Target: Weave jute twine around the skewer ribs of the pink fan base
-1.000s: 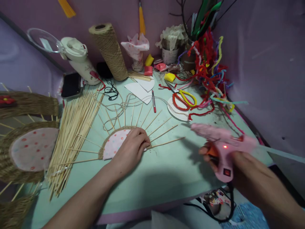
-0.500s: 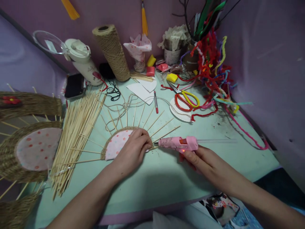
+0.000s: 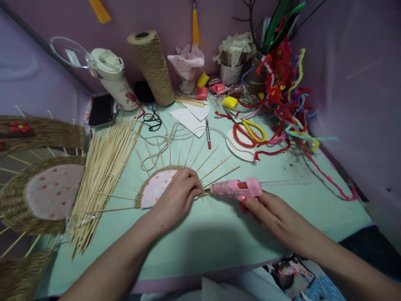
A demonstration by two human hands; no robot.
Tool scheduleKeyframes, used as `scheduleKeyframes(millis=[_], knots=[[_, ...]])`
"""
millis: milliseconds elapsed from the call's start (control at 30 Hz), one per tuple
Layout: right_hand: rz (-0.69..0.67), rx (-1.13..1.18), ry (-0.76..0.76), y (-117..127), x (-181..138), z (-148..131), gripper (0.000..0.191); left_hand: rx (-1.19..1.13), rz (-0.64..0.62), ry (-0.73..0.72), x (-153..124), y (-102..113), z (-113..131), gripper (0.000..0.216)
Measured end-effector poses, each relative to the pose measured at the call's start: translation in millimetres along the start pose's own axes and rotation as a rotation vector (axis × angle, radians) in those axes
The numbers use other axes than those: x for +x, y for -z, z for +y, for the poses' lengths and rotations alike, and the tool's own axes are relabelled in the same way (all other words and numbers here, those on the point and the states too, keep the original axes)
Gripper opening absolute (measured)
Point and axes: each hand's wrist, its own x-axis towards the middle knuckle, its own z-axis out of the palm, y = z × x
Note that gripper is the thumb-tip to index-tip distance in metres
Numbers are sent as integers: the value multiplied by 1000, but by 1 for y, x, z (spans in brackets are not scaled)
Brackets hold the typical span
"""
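Observation:
My right hand (image 3: pixel 263 209) grips a pink hot glue gun (image 3: pixel 236 189) with a clear glue stick (image 3: pixel 282 182) out of its back. The gun's nozzle points left, close to the right corner of a half-round piece (image 3: pixel 158 184) covered in pink dotted fabric, edged with twine and fanned with thin wooden sticks (image 3: pixel 205 156). My left hand (image 3: pixel 183 188) lies over that corner, fingers bent and pressed together. What the fingertips pinch is hidden. A loose strand of twine (image 3: pixel 184 127) runs across the table behind the sticks.
To the left lie a bundle of wooden sticks (image 3: pixel 106 167) and a finished-looking woven piece (image 3: pixel 56 192). Behind stand a bottle (image 3: pixel 114 83), a twine spool (image 3: pixel 153 69) and fuzzy coloured stems (image 3: pixel 278 83). Scissors (image 3: pixel 247 133) and a red-tipped pen (image 3: pixel 208 133) lie on the table.
The whole view has shifted slightly, things appearing a little further right. Both hands and the glue gun keep nearly the same places over the half-round piece.

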Motion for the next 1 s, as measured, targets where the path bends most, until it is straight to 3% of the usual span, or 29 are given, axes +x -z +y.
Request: scheduleKeyframes(millis=[1000], knots=[[-8, -10, 5, -5, 0, 6, 47, -22, 7, -1, 0, 0, -2, 17]])
